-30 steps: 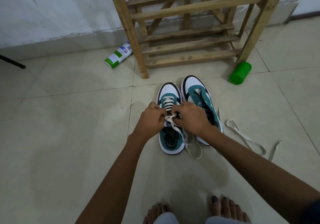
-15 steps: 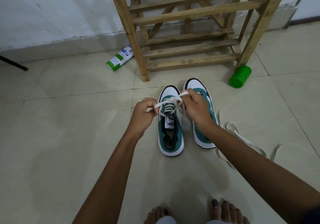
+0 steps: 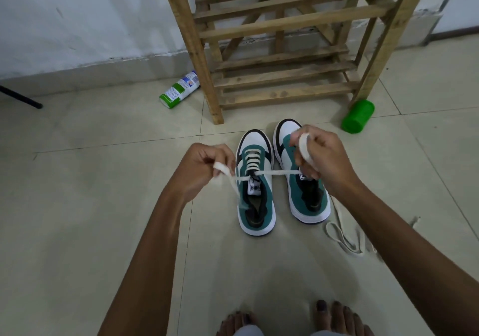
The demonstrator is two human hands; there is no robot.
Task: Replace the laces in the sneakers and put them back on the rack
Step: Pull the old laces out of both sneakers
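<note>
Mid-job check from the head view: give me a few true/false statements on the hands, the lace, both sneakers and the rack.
1. Both the left hand and the right hand grip the white lace. True.
2. The left sneaker is laced. True.
3. The right sneaker is fully laced. False: its eyelets show no lace.
4. The sneakers stand on the wooden rack. False: both are on the floor in front of it.
5. A loose lace lies on the floor beside the right sneaker. True.

Head-worn view, steeply down, close.
</note>
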